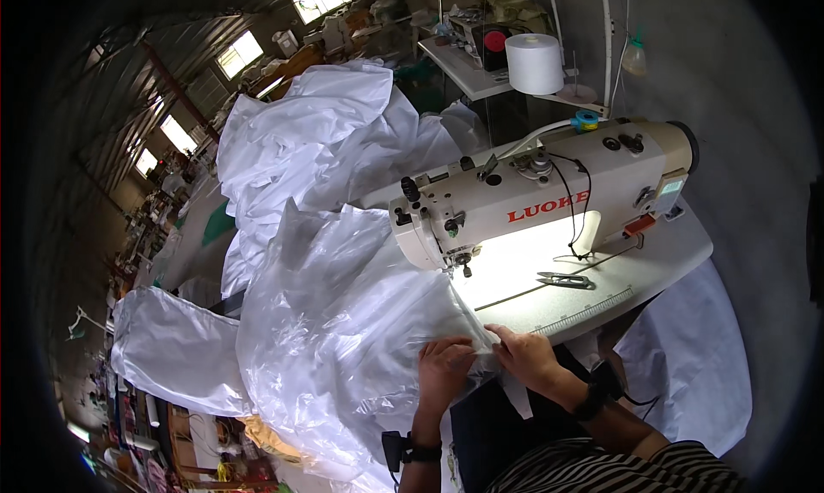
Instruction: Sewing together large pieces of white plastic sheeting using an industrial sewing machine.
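A large, glossy white plastic-like sheet (326, 278) lies in crumpled folds to the left of a white sewing machine (549, 188). One edge of it runs up under the machine's needle area, where the lamp shines brightly. Near the front of the machine bed, my left hand (446, 368) is closed on that edge, its fingers curled. Just to its right, my right hand (525, 356) pinches the same edge between thumb and fingers. Thread snips (565, 280) rest on the lit machine bed, beyond my right hand.
More white material (318, 141) is heaped behind the sheet, and another white piece (695, 356) hangs at the right. A cone of white thread (534, 64) stands behind the machine. A grey wall (738, 184) borders the right side. Windows and cluttered worktables fill the far left.
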A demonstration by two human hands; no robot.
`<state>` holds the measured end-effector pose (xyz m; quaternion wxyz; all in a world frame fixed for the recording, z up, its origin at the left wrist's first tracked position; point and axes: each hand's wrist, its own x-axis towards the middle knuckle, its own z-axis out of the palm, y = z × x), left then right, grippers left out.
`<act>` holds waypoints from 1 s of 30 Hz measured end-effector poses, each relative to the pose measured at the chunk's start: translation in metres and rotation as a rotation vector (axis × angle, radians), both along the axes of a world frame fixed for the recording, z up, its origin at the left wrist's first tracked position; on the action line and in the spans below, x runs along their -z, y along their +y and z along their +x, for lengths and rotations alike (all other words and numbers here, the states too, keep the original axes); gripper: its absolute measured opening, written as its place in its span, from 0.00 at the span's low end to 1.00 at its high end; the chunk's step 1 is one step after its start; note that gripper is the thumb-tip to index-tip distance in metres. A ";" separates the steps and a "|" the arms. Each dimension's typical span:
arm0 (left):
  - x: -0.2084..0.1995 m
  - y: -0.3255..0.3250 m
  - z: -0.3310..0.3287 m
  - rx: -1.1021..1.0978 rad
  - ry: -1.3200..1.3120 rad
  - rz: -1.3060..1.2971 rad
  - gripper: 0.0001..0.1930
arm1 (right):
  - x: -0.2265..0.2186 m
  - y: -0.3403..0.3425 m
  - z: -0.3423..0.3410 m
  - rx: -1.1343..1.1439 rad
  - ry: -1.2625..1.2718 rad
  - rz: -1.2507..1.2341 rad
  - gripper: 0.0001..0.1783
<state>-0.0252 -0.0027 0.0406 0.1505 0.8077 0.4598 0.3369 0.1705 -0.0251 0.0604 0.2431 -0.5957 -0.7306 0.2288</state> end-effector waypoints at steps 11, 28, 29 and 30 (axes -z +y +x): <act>-0.012 0.069 -0.011 -0.079 -0.170 -0.303 0.05 | 0.012 -0.005 -0.002 -0.012 -0.162 0.061 0.25; 0.007 0.080 0.004 -0.072 -0.033 0.150 0.06 | 0.016 0.037 -0.036 0.232 -0.268 0.218 0.19; 0.007 0.079 0.001 0.003 -0.003 0.132 0.07 | 0.021 0.036 -0.033 0.184 -0.309 0.204 0.16; 0.006 0.077 -0.002 0.077 0.002 0.124 0.08 | 0.024 0.035 -0.031 0.181 -0.286 0.236 0.16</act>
